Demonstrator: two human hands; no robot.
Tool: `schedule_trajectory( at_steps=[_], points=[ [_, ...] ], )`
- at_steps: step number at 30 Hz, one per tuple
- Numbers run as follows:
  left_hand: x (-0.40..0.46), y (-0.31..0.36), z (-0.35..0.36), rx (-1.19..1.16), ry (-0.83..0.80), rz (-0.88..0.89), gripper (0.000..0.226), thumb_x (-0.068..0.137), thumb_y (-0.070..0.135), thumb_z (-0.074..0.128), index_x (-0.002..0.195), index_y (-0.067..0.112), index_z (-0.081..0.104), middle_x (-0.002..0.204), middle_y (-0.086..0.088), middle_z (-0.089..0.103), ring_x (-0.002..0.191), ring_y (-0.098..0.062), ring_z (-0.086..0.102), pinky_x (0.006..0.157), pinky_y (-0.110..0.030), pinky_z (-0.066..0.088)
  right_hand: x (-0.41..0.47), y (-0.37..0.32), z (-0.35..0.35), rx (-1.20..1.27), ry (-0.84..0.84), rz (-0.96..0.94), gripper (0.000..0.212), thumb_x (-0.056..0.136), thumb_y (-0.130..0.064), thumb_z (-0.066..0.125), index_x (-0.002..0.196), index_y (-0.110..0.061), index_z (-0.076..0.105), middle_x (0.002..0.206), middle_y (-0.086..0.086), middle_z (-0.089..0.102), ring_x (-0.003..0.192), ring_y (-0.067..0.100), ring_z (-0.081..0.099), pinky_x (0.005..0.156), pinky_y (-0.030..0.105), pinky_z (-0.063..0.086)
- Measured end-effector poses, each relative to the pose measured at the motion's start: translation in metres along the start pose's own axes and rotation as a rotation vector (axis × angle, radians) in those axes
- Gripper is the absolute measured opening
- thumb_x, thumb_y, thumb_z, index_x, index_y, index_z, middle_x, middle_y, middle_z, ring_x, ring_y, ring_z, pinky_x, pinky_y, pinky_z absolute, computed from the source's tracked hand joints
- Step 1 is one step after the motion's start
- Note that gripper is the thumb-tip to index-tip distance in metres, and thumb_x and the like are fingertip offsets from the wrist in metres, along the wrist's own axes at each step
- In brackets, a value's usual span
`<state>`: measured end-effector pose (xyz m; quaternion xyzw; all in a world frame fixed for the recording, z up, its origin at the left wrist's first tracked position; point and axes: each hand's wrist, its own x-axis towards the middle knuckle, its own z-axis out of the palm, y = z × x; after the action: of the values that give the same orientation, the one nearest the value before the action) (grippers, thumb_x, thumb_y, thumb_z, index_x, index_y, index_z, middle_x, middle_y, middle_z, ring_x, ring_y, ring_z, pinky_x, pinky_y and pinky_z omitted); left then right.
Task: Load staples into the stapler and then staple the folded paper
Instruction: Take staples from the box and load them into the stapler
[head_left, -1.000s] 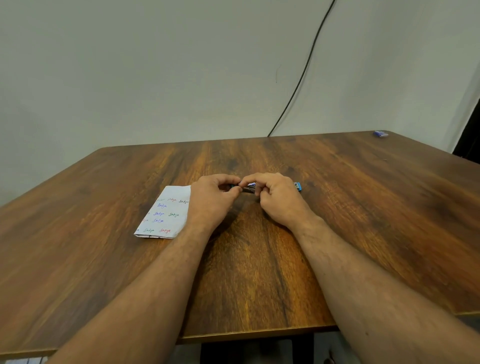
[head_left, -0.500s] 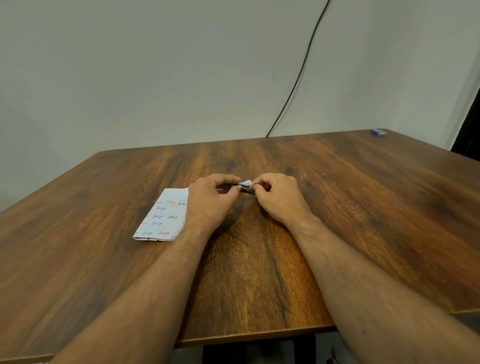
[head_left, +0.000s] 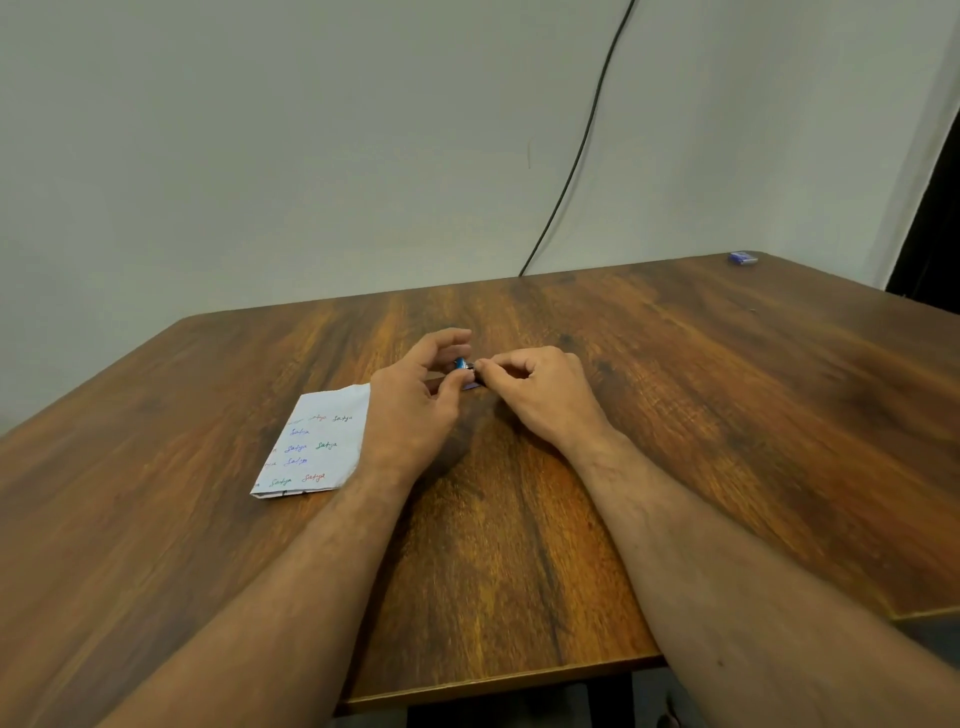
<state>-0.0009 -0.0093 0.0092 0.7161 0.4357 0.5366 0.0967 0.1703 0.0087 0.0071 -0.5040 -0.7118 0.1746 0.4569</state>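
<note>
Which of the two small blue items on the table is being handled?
The blue stapler at mid-table, between the left hand and right hand. The small blue box lies untouched at the far right corner.

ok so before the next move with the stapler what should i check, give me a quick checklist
1. Stapler in hand: ok, both the left hand and the right hand are on it, just above the table.
2. Staples seated in the stapler: cannot tell, fingers hide most of it.
3. Stapler closed: cannot tell, only a small blue part shows.
4. Folded paper within reach: ok, it lies flat beside the left wrist.
5. Paper under the stapler: not ok, it sits apart, to the left.
6. Small blue box, perhaps spare staples: ok, it sits at the far right corner.
</note>
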Motion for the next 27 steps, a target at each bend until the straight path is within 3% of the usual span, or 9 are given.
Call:
schedule_trajectory(
  at_steps=[6, 9, 12, 14, 18, 22, 24, 27],
  points=[
    [0.0007, 0.0008, 0.0027, 0.055, 0.039, -0.005, 0.032, 0.092, 0.009, 0.07, 0.121, 0.025, 0.069, 0.109, 0.014, 0.07, 0.093, 0.006, 0.067, 0.083, -0.012, 0.055, 0.0013, 0.0035, 0.0004, -0.008, 0.024, -0.017, 0.02, 0.099, -0.035, 0.065, 0.101, -0.027, 0.082, 0.069, -0.023, 0.068, 0.068, -0.013, 0.061, 0.061, 0.009, 0.038],
    [0.0013, 0.0017, 0.0058, 0.096, 0.051, -0.044, 0.02, 0.094, 0.013, 0.068, 0.106, 0.029, 0.069, 0.096, 0.02, 0.068, 0.089, 0.0, 0.067, 0.083, -0.025, 0.058, 0.0023, 0.004, 0.0011, -0.031, 0.049, -0.001, 0.018, 0.097, -0.024, 0.065, 0.101, -0.026, 0.083, 0.071, -0.021, 0.068, 0.065, -0.003, 0.061, 0.067, 0.019, 0.046],
    [0.0026, 0.001, 0.0078, 0.086, 0.054, -0.076, 0.021, 0.095, 0.013, 0.066, 0.097, 0.033, 0.066, 0.088, 0.028, 0.064, 0.089, -0.007, 0.07, 0.083, -0.037, 0.06, 0.0026, 0.0039, 0.0013, -0.054, 0.068, 0.025, 0.023, 0.095, -0.015, 0.063, 0.103, -0.024, 0.082, 0.084, -0.011, 0.076, 0.072, 0.002, 0.061, 0.08, 0.033, 0.056],
    [0.0033, -0.0009, 0.0086, 0.096, 0.043, -0.077, 0.022, 0.095, 0.012, 0.066, 0.095, 0.034, 0.065, 0.087, 0.028, 0.064, 0.089, -0.008, 0.071, 0.082, -0.041, 0.061, 0.0028, 0.0038, 0.0012, -0.043, 0.069, 0.034, 0.022, 0.096, -0.015, 0.064, 0.103, -0.023, 0.082, 0.089, -0.01, 0.076, 0.076, 0.003, 0.062, 0.084, 0.034, 0.057],
    [0.0028, -0.003, 0.0093, 0.121, 0.059, -0.067, 0.023, 0.092, 0.01, 0.067, 0.09, 0.033, 0.066, 0.086, 0.02, 0.07, 0.084, -0.006, 0.071, 0.078, -0.035, 0.06, 0.0033, 0.0051, 0.0022, -0.02, 0.089, 0.036, 0.018, 0.096, -0.017, 0.067, 0.101, -0.023, 0.083, 0.081, -0.018, 0.069, 0.075, -0.002, 0.063, 0.077, 0.02, 0.051],
    [-0.0004, -0.0007, 0.0083, 0.117, 0.069, -0.074, 0.007, 0.085, 0.028, 0.068, 0.083, 0.033, 0.065, 0.079, 0.02, 0.07, 0.075, 0.0, 0.068, 0.067, -0.014, 0.051, 0.0027, 0.0055, 0.0038, -0.042, 0.097, 0.012, 0.017, 0.094, -0.018, 0.068, 0.098, -0.023, 0.083, 0.082, -0.015, 0.072, 0.076, -0.005, 0.063, 0.071, 0.008, 0.042],
    [-0.0008, -0.0007, 0.0074, 0.132, 0.057, -0.1, 0.009, 0.083, 0.038, 0.07, 0.083, 0.03, 0.066, 0.078, 0.015, 0.07, 0.073, -0.004, 0.068, 0.063, -0.014, 0.05, 0.0022, 0.0047, 0.0041, -0.058, 0.088, -0.002, 0.016, 0.094, -0.018, 0.068, 0.099, -0.021, 0.083, 0.089, -0.01, 0.077, 0.08, -0.002, 0.063, 0.074, 0.011, 0.042],
    [0.0003, -0.0018, 0.0072, 0.149, 0.038, -0.139, 0.009, 0.082, 0.032, 0.074, 0.082, 0.028, 0.066, 0.076, 0.014, 0.069, 0.07, -0.005, 0.066, 0.062, -0.017, 0.05, 0.0013, 0.0029, 0.0043, -0.088, 0.065, -0.034, 0.018, 0.096, -0.016, 0.066, 0.104, -0.018, 0.082, 0.101, -0.003, 0.079, 0.09, 0.003, 0.063, 0.083, 0.018, 0.044]
  ],
)
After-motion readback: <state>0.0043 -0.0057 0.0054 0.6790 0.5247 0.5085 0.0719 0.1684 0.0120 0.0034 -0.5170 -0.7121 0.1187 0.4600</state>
